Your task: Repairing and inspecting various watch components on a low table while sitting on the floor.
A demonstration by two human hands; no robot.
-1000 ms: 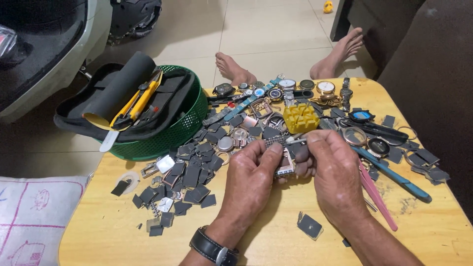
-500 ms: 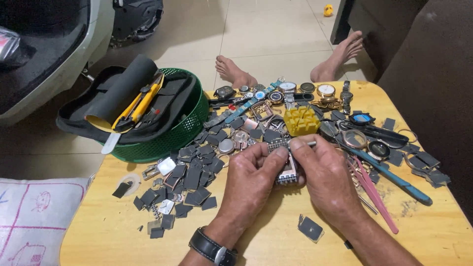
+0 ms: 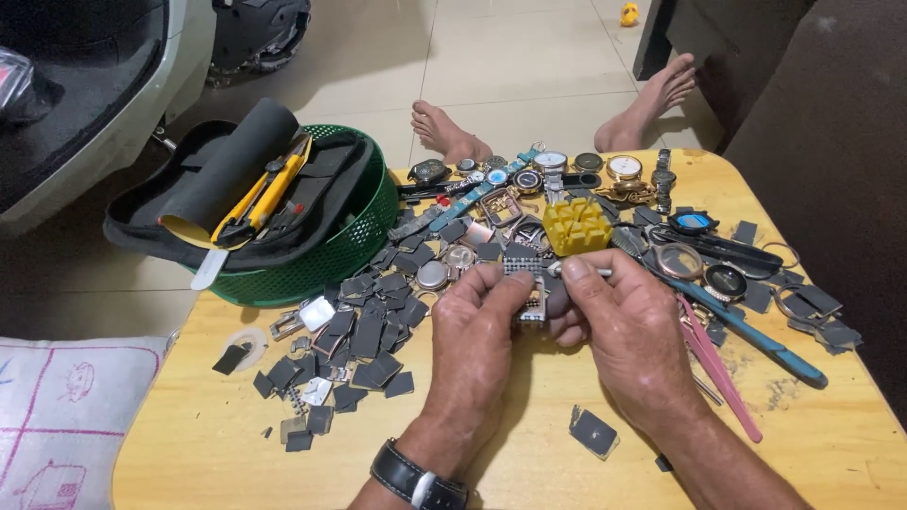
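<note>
Together, left hand (image 3: 480, 331) and right hand (image 3: 631, 326) each keep a grip clamped on the metal watch band (image 3: 531, 288) above the wooden table (image 3: 510, 463).

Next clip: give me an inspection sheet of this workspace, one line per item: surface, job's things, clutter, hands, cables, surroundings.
Surface: round wooden table, scuffed near its right edge.
Job's things: metal watch band held between both hands; thin metal tool in the right hand, tip at the band.
Clutter: dark flat pieces heaped left of the hands; watches along the far edge; yellow block; pink tweezers; blue-handled tool.
Hands: left hand and right hand both pinching; wristwatch on the left wrist.
Cables: nothing seen.
Surroundings: green basket holding a black tool pouch; tiled floor; two bare feet beyond the table.
</note>
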